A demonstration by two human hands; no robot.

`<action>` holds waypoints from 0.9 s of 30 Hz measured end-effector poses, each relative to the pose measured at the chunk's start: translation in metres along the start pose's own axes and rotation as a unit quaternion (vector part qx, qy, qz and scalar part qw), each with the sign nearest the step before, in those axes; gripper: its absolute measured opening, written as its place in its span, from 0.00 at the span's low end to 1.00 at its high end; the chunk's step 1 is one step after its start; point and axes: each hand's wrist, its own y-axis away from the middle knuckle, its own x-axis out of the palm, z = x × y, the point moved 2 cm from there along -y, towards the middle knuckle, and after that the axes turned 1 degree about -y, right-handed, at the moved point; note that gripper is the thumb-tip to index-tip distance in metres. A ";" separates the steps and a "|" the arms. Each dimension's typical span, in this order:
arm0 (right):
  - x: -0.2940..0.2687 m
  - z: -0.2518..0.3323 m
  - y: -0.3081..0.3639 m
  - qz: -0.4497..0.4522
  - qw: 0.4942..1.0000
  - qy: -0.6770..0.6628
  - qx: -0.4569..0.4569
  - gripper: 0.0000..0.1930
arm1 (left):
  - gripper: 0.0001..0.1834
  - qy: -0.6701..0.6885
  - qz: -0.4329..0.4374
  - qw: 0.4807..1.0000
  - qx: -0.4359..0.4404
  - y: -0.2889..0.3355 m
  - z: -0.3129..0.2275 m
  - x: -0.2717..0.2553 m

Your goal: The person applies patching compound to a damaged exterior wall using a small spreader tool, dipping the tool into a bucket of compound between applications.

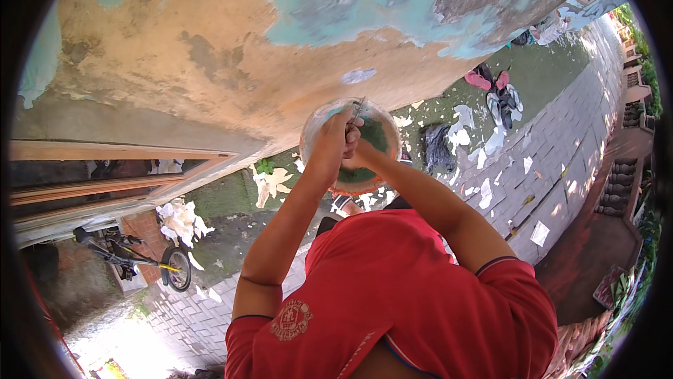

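Observation:
Both my hands meet over a round, pale bucket (392, 127) with an orange-red lower rim and a greenish inside. My left hand (340, 130) is closed, its fingers curled around a small tool whose flat greyish tip (358, 108) sticks up past the knuckles; it looks like a scraper. My right hand (359, 156) comes in from the right and sits against the left one. Its fingers are largely hidden there, so what it grips does not show. Just beyond the bucket stands a wall (231, 50) with patchy orange, turquoise and bare grey areas.
Peeled paint flakes (272, 184) litter the mossy strip and the paving (547, 148). Sandals (503, 102) and a black plastic bag (437, 148) lie to the right. A window frame (119, 151) and a bicycle (175, 267) are at left. A low balustrade (617, 190) borders the right.

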 end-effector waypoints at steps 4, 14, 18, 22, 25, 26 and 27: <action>-0.014 0.009 0.006 -0.018 0.993 0.083 0.086 0.12 | 0.26 0.043 -0.014 0.999 -0.015 0.009 -0.001 -0.021; -0.124 0.092 0.044 0.002 0.939 -0.268 0.214 0.22 | 0.23 0.122 -0.049 0.991 0.030 0.027 -0.010 -0.061; -0.144 0.095 0.068 -0.039 0.851 -0.487 0.189 0.19 | 0.23 0.120 -0.033 0.991 0.040 0.022 -0.006 -0.074; -0.199 0.117 0.100 -0.141 0.773 -0.609 0.107 0.18 | 0.21 0.121 -0.138 0.982 0.054 0.041 0.008 -0.110; -0.266 0.124 0.134 -0.333 0.739 -0.586 0.014 0.17 | 0.22 0.088 -0.212 0.970 0.084 0.058 0.029 -0.149; -0.288 0.119 0.147 -0.396 0.723 -0.566 -0.020 0.17 | 0.22 0.089 -0.235 0.965 0.072 0.059 0.038 -0.166; -0.309 0.107 0.158 -0.472 0.705 -0.528 -0.035 0.17 | 0.21 0.104 -0.251 0.960 0.064 0.060 0.048 -0.183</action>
